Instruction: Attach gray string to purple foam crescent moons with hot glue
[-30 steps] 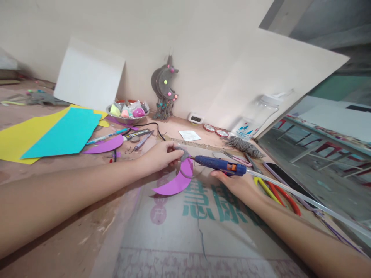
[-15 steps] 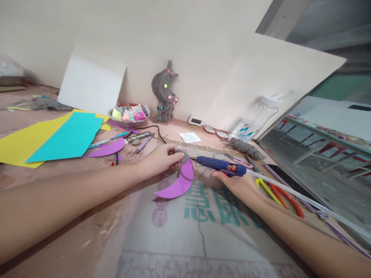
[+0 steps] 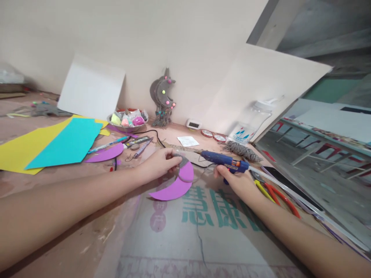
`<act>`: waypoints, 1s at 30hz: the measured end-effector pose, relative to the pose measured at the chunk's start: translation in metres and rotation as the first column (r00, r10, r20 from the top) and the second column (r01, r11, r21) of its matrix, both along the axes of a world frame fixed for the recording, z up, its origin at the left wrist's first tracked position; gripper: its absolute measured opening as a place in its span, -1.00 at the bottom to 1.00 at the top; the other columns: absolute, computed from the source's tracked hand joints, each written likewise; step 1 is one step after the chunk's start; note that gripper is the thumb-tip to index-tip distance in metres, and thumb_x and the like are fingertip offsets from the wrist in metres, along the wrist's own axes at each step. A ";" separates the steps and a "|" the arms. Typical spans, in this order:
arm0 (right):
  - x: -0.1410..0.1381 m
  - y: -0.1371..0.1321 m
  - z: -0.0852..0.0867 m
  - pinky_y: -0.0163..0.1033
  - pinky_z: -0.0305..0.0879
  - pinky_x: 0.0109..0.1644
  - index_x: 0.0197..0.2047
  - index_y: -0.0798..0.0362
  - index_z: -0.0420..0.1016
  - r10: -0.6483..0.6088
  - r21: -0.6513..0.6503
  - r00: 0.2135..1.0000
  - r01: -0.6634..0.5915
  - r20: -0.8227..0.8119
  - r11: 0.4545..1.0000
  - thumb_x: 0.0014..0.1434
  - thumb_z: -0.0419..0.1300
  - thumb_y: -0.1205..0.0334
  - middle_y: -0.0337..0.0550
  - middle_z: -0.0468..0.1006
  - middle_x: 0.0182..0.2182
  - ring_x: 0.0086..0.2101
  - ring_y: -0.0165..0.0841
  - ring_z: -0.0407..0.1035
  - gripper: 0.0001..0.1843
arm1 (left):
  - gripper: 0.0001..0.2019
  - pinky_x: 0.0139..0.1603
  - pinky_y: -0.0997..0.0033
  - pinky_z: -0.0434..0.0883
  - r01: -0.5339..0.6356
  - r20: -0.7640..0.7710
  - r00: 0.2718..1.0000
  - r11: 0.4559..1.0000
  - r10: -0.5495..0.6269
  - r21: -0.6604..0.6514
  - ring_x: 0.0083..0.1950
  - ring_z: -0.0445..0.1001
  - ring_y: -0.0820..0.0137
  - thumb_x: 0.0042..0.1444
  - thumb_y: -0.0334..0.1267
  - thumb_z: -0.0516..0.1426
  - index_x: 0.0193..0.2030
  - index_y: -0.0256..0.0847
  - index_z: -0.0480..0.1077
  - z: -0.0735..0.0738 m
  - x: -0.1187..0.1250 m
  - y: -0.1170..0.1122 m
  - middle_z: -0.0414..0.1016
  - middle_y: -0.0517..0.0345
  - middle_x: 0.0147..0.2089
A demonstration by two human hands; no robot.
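Note:
My left hand [image 3: 165,162] pinches the upper end of a purple paper crescent [image 3: 174,189], where grey yarn [image 3: 182,160] covers the tip. A loose strand of that yarn loops down across the crescent and trails to the right. In my right hand [image 3: 232,175] is a blue glue gun [image 3: 222,159], with a long clear glue stick [image 3: 278,181] coming out of its back. Its nozzle points left toward the crescent, a short gap away from it. Under both hands lies a printed plastic sheet [image 3: 162,247].
A grey yarn skein [image 3: 243,151], orange-handled pliers [image 3: 284,197] and a dark phone [image 3: 292,187] lie to the right. Turquoise paper [image 3: 66,143], a bowl of bagged clay [image 3: 127,123] and pens [image 3: 108,144] are at left. A decorated moon [image 3: 164,94] hangs behind; a bottle [image 3: 252,119] stands near it.
The glue gun has drawn back to the right from the crescent's yarn-covered tip. More of the crescent's upper part now shows. The view has shifted slightly.

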State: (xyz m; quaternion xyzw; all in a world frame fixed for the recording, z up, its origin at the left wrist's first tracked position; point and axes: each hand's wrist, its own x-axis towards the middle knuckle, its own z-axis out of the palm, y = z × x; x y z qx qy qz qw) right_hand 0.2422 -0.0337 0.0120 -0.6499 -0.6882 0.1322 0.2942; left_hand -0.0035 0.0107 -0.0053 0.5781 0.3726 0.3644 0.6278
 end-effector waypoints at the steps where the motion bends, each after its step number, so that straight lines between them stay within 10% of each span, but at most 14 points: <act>1: 0.001 0.000 0.003 -0.27 0.23 -0.39 -0.57 0.01 0.42 0.036 0.028 0.998 -0.035 -0.043 0.999 0.16 0.02 -0.08 -0.24 0.42 -0.58 -0.51 -0.36 0.30 -0.56 | -0.84 -0.71 0.61 0.02 0.009 0.003 1.000 1.000 -0.009 0.003 -0.69 0.13 0.64 0.09 -0.26 0.10 -0.44 -0.20 0.19 0.000 0.000 0.000 0.25 0.33 -0.60; 9: 0.010 0.009 0.031 -0.25 0.29 -0.38 -0.47 0.01 0.46 0.148 0.202 0.952 -0.095 -0.266 0.975 0.16 0.02 -0.15 -0.15 0.52 -0.46 -0.48 -0.35 0.33 -0.56 | -0.88 -0.71 0.62 -0.02 0.035 0.083 0.996 0.999 -0.032 -0.032 -0.71 0.10 0.64 0.06 -0.28 0.13 -0.38 -0.21 0.23 -0.004 0.001 0.002 0.23 0.35 -0.64; 17: 0.010 0.090 0.060 -0.32 0.25 -0.47 -0.20 0.07 0.56 -0.012 0.073 0.999 0.015 -0.035 0.997 -0.01 0.23 -0.11 -0.14 0.57 -0.43 -0.43 -0.31 0.40 -0.55 | -0.83 -0.72 0.62 -0.01 0.014 0.018 1.000 1.000 -0.014 -0.008 -0.71 0.10 0.64 0.07 -0.24 0.12 -0.43 -0.19 0.17 -0.001 0.002 0.000 0.25 0.34 -0.64; 23: 0.009 0.154 0.025 -0.35 0.19 -0.52 -0.28 0.16 0.53 -0.050 -0.019 0.998 0.050 -0.030 0.999 0.03 0.21 0.01 -0.11 0.55 -0.49 -0.52 -0.39 0.34 -0.65 | -0.89 -0.74 0.62 0.01 0.045 0.022 0.999 0.999 -0.045 -0.011 -0.71 0.08 0.63 0.08 -0.31 0.07 -0.42 -0.19 0.19 -0.001 0.002 0.002 0.21 0.36 -0.62; 30: 0.020 0.168 -0.008 -0.35 0.14 -0.59 -0.50 0.14 0.47 0.049 -0.137 0.998 -0.052 -0.028 0.989 0.04 0.20 0.00 -0.18 0.44 -0.71 -0.66 -0.42 0.27 -0.66 | -0.90 -0.77 0.60 0.00 0.082 0.051 0.995 0.997 -0.081 -0.016 -0.72 0.06 0.61 0.09 -0.25 0.08 -0.38 -0.16 0.20 -0.005 0.000 0.005 0.22 0.35 -0.61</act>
